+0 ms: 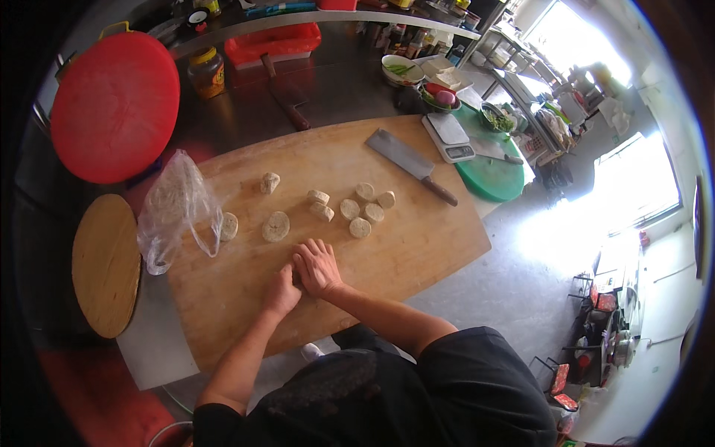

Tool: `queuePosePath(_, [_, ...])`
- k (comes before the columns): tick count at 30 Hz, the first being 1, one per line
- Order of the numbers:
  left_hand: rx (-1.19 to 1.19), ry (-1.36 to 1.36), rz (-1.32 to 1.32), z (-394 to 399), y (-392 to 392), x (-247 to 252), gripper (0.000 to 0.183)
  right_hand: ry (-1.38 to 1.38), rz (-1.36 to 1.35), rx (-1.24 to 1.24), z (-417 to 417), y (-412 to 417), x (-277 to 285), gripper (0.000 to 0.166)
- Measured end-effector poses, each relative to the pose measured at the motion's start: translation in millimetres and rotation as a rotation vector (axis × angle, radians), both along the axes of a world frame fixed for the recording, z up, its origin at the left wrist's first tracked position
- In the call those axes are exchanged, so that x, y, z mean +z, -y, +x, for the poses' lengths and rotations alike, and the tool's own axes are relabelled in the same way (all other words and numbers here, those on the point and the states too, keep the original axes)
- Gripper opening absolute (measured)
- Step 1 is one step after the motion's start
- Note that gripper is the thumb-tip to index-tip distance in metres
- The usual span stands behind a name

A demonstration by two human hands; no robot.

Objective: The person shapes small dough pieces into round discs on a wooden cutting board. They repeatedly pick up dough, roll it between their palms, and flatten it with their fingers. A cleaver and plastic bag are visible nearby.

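Observation:
My right hand (pixel 317 269) lies palm down on the wooden board (pixel 402 257), its fingers close together and pointing away from me. Touching it at the thumb side is my left hand (pixel 284 293), with its fingers curled. Whatever is beneath or between the two hands is hidden. Just beyond them sits a flattened round of speckled dough (pixel 276 226). A pair of short dough pieces (pixel 321 212) leans together further up, and several cut dough rounds (pixel 360 227) cluster to the right. One rough lump of dough (pixel 270 182) stands apart near the far side.
A clear plastic bag (pixel 177 195) partly covers a dough piece (pixel 229 227) at left. A cleaver (pixel 402 153) lies far right beside a digital scale (pixel 448 137) and a green round cutting board (pixel 497 179). Leftward are a wooden disc (pixel 106 265) and a red round board (pixel 116 106).

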State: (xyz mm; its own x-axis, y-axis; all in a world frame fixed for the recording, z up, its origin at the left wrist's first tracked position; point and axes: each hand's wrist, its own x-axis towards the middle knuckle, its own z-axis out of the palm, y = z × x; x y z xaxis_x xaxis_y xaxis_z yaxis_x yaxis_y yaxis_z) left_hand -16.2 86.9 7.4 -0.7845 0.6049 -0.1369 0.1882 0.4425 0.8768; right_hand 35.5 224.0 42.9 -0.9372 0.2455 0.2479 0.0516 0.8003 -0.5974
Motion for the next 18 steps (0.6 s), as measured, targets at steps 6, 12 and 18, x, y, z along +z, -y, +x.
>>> queuePosePath(6, [0.026,-0.131,0.051,-21.8,-15.7,1.7,0.019,-0.113,0.146,0.004,-30.9,-10.9,-18.9,0.018])
queuePosePath(12, [0.075,-0.036,0.0,-43.5,-16.9,-30.4,0.02,-0.095,-0.01,-0.049,-48.9,-9.5,-15.6,0.025])
queuePosePath(18, [0.062,-0.106,0.211,3.1,-13.1,-2.4,0.041,-0.006,-0.106,-0.031,-42.2,-22.2,-14.9,0.032])
